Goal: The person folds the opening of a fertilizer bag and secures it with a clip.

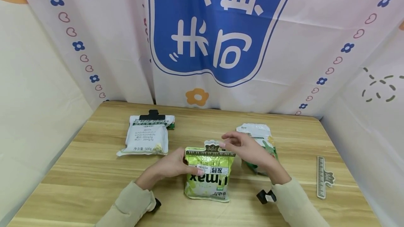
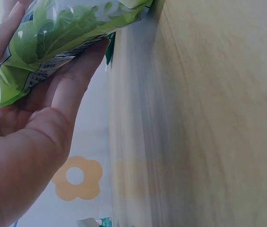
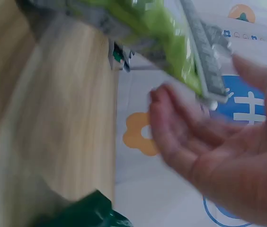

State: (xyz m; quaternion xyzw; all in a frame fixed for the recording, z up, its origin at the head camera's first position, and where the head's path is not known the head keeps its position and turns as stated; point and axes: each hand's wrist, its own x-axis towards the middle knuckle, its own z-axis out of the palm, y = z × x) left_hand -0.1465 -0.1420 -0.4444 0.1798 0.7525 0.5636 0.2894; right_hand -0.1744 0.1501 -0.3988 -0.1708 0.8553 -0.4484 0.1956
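Note:
My left hand (image 1: 173, 164) grips a green and white printed bag (image 1: 206, 185) by its left side, thumb across the front and fingers behind. The left wrist view shows the bag (image 2: 72, 28) between thumb and fingers. A long-barred sealing clip (image 1: 210, 152) with an ornate handle sits along the bag's top edge. Beside the handle is my right hand (image 1: 249, 148), its fingers loosely bent. In the right wrist view, this hand (image 3: 218, 146) is blurred and stands apart from the clip (image 3: 203, 56), with nothing held.
On the left lies a white bag (image 1: 146, 136) with a black clip (image 1: 153, 115) on its top. A white and green bag (image 1: 260, 136) lies behind the right hand. Another long-barred clip (image 1: 322, 178) rests on the wooden table (image 1: 79, 171) at the right. A printed curtain (image 1: 126, 45) hangs behind.

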